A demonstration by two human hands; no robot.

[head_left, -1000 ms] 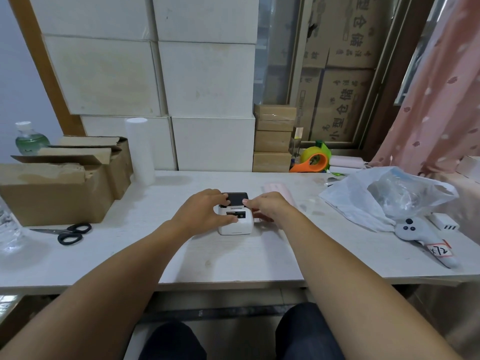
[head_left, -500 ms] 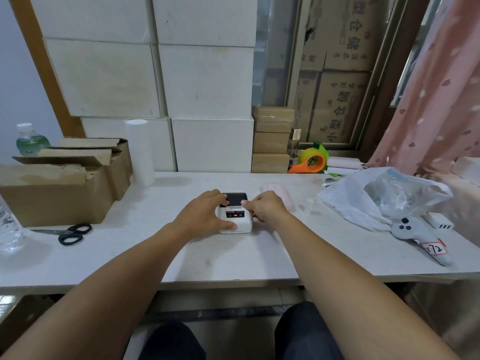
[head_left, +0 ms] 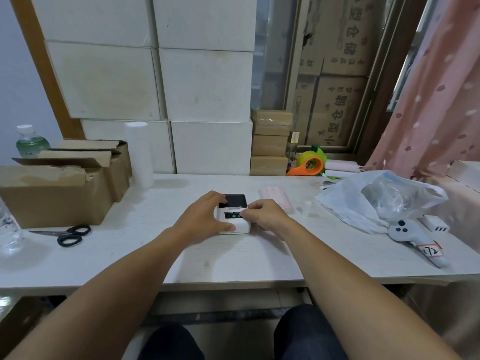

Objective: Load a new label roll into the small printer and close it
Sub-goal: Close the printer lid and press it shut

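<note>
The small printer (head_left: 234, 214) is found on the white table (head_left: 233, 258), held between both hands. The left hand (head_left: 201, 219) is wrapped around the printer's left side, its thumb (head_left: 226, 227) pressed against the lower front corner and its fingers (head_left: 218, 196) curled over the rear left edge beside the dark lid (head_left: 233, 199). The right hand (head_left: 262, 214) is closed at the printer's right edge, its fingertips (head_left: 245, 213) pinched at the front panel just beside a green indicator light (head_left: 234, 216); whether a button, a latch or a label end is pinched cannot be told. The lid appears seated flat, so the closing step is judged to be largely done, though no label roll is visible and its seating cannot be confirmed. Several risks are noted. If the lid is not fully latched beneath the left fingers, it could spring up once pressure is released. If a label end is being pulled by the right fingertips, it could be torn unevenly or dragged askew. If force is applied sideways by one hand only, the light casing could be slid across the smooth table toward the pink box (head_left: 275, 196) just behind the right knuckles. A button could also be pressed unintentionally by the pinching fingertips.
</note>
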